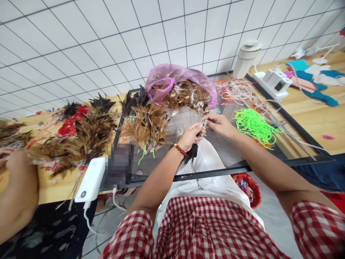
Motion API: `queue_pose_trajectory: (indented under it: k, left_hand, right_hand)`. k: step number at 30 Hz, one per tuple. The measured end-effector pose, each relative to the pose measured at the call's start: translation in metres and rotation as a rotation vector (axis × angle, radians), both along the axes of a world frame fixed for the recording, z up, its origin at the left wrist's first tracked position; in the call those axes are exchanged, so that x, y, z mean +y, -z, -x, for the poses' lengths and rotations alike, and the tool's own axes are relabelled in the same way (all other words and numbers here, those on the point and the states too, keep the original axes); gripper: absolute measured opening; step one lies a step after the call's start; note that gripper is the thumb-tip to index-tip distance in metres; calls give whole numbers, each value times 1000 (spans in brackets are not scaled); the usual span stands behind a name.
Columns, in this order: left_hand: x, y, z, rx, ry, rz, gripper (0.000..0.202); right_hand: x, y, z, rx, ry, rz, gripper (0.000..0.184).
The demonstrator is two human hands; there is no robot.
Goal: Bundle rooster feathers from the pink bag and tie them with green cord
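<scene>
Feather bundle (192,154) in left hand (190,136)

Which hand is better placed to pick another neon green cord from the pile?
Right, probably. The right hand lies nearer the green cord pile, on its side, and only pinches the top of the feather bundle; the left hand is wrapped around it.

Wooden table (309,118), feather bundles (145,126), green cords (254,124)

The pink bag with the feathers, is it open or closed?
Open. The pink bag lies on its side with its mouth gaping wide, and brown feathers show inside it.
</scene>
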State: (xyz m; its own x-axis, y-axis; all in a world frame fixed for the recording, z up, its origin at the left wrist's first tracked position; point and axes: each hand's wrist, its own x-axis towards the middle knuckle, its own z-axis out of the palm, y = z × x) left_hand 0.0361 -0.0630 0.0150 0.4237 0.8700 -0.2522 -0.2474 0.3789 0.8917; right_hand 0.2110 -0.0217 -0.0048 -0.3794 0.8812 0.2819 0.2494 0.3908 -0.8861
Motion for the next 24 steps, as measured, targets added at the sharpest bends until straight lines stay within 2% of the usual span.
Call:
queue_pose_trajectory:
  k: [2,5,9,16,18,21,24]
  left_hand:
    - [2,0,1,-21,-72,14,36]
    - [4,0,2,-17,-133,33,35]
    - [3,1,1,-22,-152,29,33]
    - [3,3,0,-19,-155,5,31]
    - [3,3,0,-18,-159,-3,30]
    - [3,4,1,-34,-143,-36,29]
    - [2,4,4,-63,-33,-55,33]
  right_hand:
    - [-3,-2,0,11,52,-147,51]
    - [-7,-5,-2,-14,-37,-237,52]
    - [-9,-5,-2,-78,-92,-233,52]
    - [-6,-1,-4,-35,-162,-203,48]
    - [-6,0,-2,-44,-125,-233,47]
    - [-5,1,1,-34,2,-283,46]
    - [-5,2,3,-24,6,-291,47]
